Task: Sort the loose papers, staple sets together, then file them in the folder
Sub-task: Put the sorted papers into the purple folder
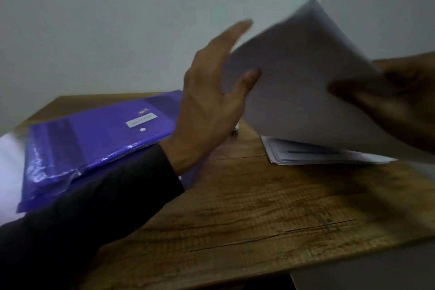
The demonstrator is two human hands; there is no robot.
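Head view: wooden table point(259, 207) against pale walls point(106, 19), purple folder point(94, 139) atop.

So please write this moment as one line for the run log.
right hand: holds raised sheets | left hand: open, at sheets' edge | paper pile: on table | purple folder: lying left | stapling: not seen

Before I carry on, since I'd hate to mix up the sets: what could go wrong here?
1. The right hand pinches the raised sheets at one edge only, while the left hand is open beside them; they could slip or fan out.
2. They hang right over the paper pile on the table, so dropped pages might mix in.
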